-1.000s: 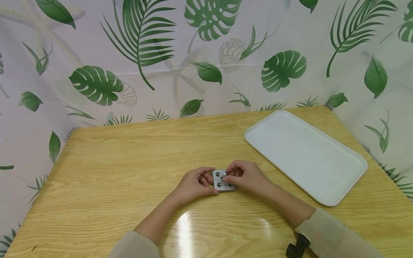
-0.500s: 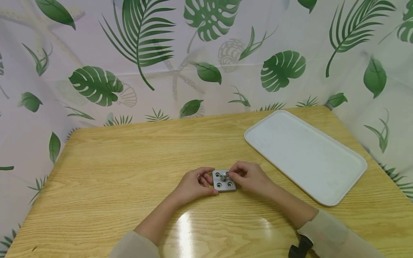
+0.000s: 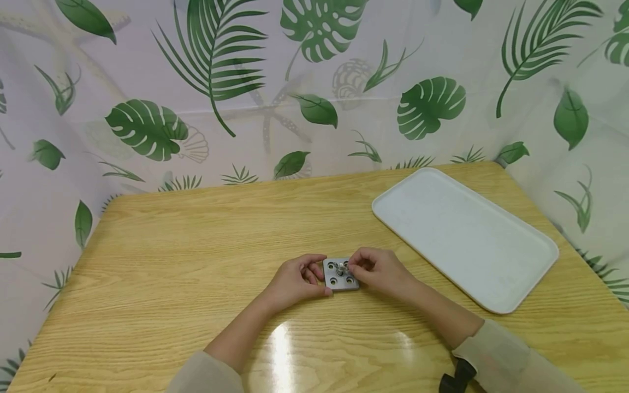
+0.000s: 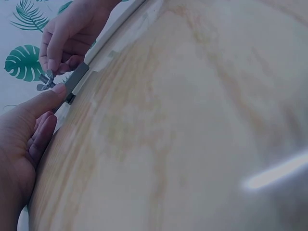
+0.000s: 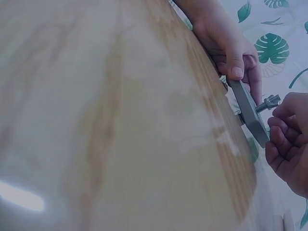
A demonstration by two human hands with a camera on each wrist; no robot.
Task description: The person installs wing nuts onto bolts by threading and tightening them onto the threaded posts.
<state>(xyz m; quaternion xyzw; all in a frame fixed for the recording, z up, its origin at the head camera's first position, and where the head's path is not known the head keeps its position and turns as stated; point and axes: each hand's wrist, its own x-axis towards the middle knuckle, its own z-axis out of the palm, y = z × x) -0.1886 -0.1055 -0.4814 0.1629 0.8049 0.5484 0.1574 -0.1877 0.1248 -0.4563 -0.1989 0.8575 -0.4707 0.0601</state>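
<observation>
A small square metal plate [image 3: 341,285] with holes near its corners lies at the middle of the table. My left hand [image 3: 294,283] grips its left side, thumb at the near edge and index finger at the far edge. From the plate's centre stands a wing screw [image 3: 340,268], its shank and wings also showing side-on in the right wrist view [image 5: 268,103]. My right hand [image 3: 384,271] has thumb and index fingertips on one wing, pinching it. In the left wrist view the plate [image 4: 77,78] appears edge-on, with the wings right at the right hand's fingertips.
A white rectangular tray [image 3: 467,234] lies on the wooden table [image 3: 196,240] to the right, beyond the right hand. Leaf-patterned cloth [image 3: 295,125] hangs behind the table and at both sides. A black strap piece [image 3: 458,376] sits at the right sleeve.
The right hand's fingertips have shifted slightly right, from over the wing screw to its right side, baring more of it. The left hand and plate have stayed nearly still.
</observation>
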